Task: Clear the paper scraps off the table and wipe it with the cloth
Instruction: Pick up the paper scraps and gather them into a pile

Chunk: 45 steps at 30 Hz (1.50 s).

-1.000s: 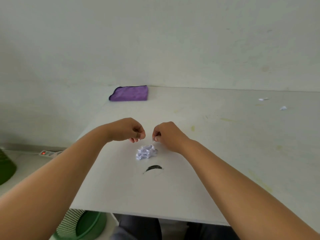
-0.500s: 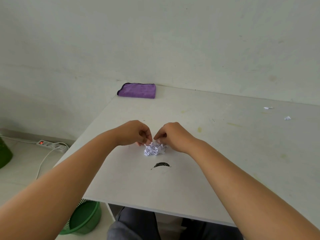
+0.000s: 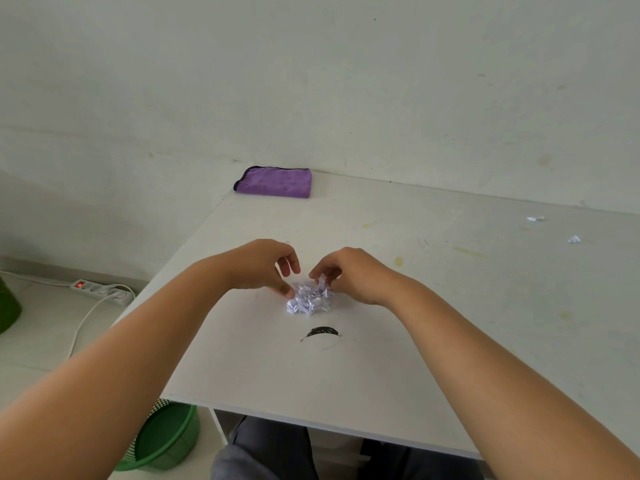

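Note:
A small heap of white paper scraps [image 3: 309,300] lies on the white table [image 3: 450,306], near its left front part. My left hand [image 3: 265,266] is at the heap's left side, thumb touching the paper, fingers curved and lifted off it. My right hand [image 3: 351,273] is at the heap's upper right, and its fingertips pinch scraps at the top. Two stray scraps, a flat scrap [image 3: 536,218] and a crumpled scrap [image 3: 574,239], lie far to the right. The folded purple cloth [image 3: 275,181] rests at the table's back left corner against the wall.
A black curved mark [image 3: 320,332] is on the tabletop just in front of the heap. On the floor to the left stand a green mesh basket [image 3: 166,438] under the table's front edge and a power strip [image 3: 100,289] with cable. My legs show below the front edge.
Both hands came down onto the heap from just above it. Then my left fingers spread away from the thumb while the right fingertips stayed on the paper. The view shifted a little.

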Motion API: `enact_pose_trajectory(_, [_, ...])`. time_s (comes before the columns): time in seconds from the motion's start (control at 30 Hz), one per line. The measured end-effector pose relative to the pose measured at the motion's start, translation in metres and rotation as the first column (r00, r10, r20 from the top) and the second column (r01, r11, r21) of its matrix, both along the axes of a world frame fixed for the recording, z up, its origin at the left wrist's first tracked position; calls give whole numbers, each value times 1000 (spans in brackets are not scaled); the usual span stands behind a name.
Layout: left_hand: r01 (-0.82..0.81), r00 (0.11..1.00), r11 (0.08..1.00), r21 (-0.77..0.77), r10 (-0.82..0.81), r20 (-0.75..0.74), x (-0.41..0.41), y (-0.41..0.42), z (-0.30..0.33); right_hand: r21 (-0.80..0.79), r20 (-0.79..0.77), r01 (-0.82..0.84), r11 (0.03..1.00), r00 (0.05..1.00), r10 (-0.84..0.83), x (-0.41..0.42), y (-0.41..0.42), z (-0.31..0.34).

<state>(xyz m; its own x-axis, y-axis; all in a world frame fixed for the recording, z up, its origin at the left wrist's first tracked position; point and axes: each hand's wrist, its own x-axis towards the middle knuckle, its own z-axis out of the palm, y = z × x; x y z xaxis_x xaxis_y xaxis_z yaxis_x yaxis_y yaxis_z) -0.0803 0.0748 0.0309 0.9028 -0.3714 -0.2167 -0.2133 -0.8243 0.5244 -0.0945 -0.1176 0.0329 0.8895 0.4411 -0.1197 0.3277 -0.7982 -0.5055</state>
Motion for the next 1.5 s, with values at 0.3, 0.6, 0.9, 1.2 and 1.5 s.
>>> enact_pose_trajectory(0.3, [84, 996, 973, 216, -80, -29, -9, -8, 0, -33, -119, -17, 999, 993, 13, -5, -5, -1])
enact_pose_trajectory(0.6, [81, 991, 993, 83, -90, 103, -12, -15, -9, 47, 35, 29, 998, 999, -31, -3, -5, -16])
enact_pose_trajectory(0.9, [214, 974, 950, 227, -188, -130, 3, -24, 18, 256, -34, 120, 959, 993, -115, 1, -39, -13])
enact_pose_trajectory(1.2, [214, 934, 975, 64, -224, 278, 29, -134, 6, 63, 183, 336, 940, 922, -341, 5, -139, -13])
enact_pose_trajectory(1.5, [322, 878, 946, 50, -318, 357, 46, -278, -17, -30, 219, 551, 834, 818, -532, -1, -256, -16])
